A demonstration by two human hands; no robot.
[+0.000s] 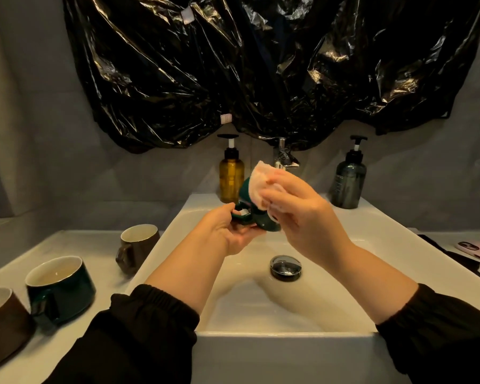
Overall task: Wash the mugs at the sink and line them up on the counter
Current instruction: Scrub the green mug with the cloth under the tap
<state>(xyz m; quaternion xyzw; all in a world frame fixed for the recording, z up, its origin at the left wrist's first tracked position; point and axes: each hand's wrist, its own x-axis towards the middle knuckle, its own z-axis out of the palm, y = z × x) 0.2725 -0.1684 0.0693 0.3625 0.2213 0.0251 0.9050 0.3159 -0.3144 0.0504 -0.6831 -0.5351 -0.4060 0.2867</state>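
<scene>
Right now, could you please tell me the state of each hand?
Left hand: grips the green mug by its handle.
Right hand: holds a pink sponge.

Black plastic sheet [261, 65] hung over the wall, amber pump bottle [231, 180] left of tap [281, 153], dark pump bottle [348, 184] right, pink-cased phone [477, 252] far right.

Glossy glazed ceramic mugs [61, 289], smooth white porcelain sink [286, 353], crinkled shiny black plastic sheet [261, 65], chrome drain plug [285, 267].
</scene>
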